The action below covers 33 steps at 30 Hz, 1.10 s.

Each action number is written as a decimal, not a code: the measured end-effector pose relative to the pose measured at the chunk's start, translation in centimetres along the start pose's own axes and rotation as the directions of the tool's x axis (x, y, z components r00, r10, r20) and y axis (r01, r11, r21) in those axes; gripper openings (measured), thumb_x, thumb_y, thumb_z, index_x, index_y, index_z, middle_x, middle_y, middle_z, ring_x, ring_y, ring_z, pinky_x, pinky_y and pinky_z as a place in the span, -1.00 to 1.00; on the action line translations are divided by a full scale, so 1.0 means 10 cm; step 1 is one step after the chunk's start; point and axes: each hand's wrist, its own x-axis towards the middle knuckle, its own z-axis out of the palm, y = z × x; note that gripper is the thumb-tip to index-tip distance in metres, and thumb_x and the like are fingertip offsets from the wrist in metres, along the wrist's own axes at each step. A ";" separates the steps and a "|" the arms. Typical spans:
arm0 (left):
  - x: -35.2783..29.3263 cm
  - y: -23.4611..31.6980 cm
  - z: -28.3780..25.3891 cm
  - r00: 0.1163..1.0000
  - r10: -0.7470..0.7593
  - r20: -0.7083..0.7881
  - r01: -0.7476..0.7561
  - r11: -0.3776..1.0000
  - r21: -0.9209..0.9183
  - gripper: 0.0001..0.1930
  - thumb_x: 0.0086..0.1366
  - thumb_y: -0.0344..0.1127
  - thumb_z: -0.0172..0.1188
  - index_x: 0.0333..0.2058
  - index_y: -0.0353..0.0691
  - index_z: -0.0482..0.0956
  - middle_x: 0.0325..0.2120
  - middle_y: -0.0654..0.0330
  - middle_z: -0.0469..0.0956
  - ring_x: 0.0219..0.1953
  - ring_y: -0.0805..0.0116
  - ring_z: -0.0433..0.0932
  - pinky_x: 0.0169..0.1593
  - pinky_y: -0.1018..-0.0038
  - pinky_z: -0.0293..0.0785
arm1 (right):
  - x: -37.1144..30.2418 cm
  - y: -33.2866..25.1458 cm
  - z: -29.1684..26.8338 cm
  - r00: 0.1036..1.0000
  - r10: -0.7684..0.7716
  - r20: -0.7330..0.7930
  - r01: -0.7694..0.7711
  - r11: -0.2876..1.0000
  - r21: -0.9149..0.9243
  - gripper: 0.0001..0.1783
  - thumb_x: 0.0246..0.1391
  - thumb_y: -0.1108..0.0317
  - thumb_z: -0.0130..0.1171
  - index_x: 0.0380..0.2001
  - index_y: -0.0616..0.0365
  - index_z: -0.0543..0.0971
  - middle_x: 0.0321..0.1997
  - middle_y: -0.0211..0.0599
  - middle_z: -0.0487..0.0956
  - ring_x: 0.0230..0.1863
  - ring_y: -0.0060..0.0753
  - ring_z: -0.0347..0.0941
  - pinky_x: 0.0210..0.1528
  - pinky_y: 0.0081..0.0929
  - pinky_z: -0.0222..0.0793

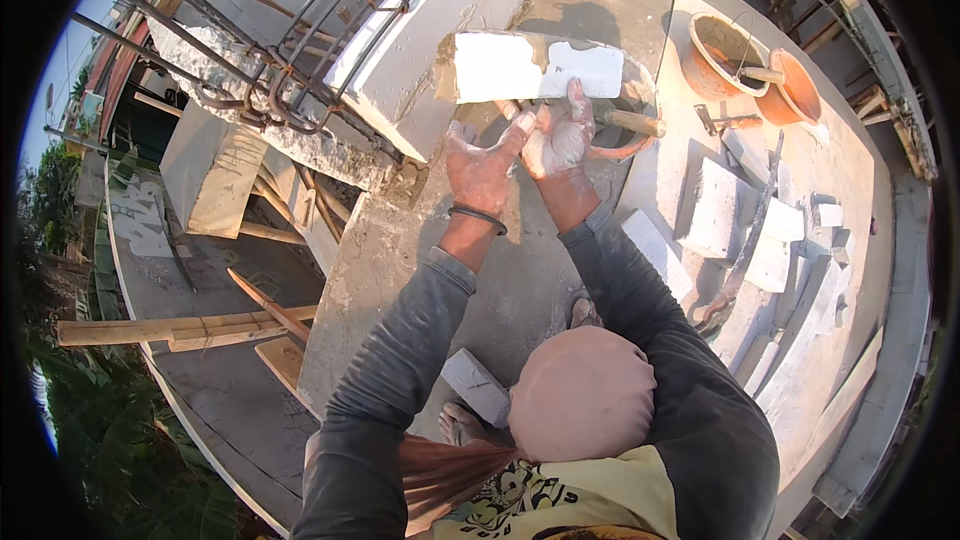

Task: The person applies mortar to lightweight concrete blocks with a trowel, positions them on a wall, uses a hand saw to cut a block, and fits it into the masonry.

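Observation:
A white lightweight block [497, 68] lies across the space in front of me, with grey mortar smeared along its left end and upper edge. My right hand [562, 140], dusty white, grips its near edge with the thumb up against the face. Close beside it, my left hand [488, 162] is closed at the same edge, its fingers partly hidden under the block. Behind the block's right end is an orange bucket [622, 152], mostly covered, with a wooden tool handle [635, 123] sticking out over its rim.
A white block wall [400, 90] and rusty rebar [285, 90] stand at the left, beside a drop. Orange buckets [708, 75], a hammer [728, 121] and several white block pieces [715, 210] lie on the right-hand board. Another block [475, 387] lies by my feet.

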 end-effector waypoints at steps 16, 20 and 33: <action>0.86 0.24 0.96 0.939 0.335 -0.078 -0.341 0.936 -0.091 -0.17 -0.07 -0.29 0.58 0.02 -0.55 0.18 -0.09 -0.09 0.42 -0.09 0.24 0.52 -0.02 0.41 0.52 | 0.08 -0.59 -0.30 0.953 0.284 0.108 -0.284 0.959 -0.013 -0.36 0.20 -0.04 0.17 0.20 0.11 0.34 0.16 -0.23 0.43 0.21 -0.24 0.36 0.23 -0.16 0.34; 1.01 0.30 0.69 0.927 0.374 0.024 -0.374 0.927 0.020 -0.15 -0.08 -0.28 0.59 0.02 -0.55 0.17 -0.11 -0.08 0.42 -0.11 0.26 0.53 -0.09 0.41 0.57 | -0.04 -1.49 -0.20 0.898 0.434 0.076 -0.135 0.435 -0.890 -0.46 0.19 0.01 0.17 0.08 0.16 0.46 -0.04 -0.22 0.58 -0.03 -0.31 0.55 0.11 -0.32 0.41; 1.05 0.21 0.93 0.905 0.398 0.151 -0.411 0.909 0.068 -0.08 -0.18 -0.26 0.61 0.04 -0.50 0.17 -0.07 -0.08 0.36 -0.02 0.22 0.48 0.01 0.41 0.54 | 0.93 -1.95 -0.91 0.903 0.429 0.014 0.425 -0.889 -0.170 -0.81 0.05 0.34 0.10 -0.35 0.05 0.69 -0.29 -0.22 0.69 -0.17 -0.16 0.62 0.01 -0.25 0.47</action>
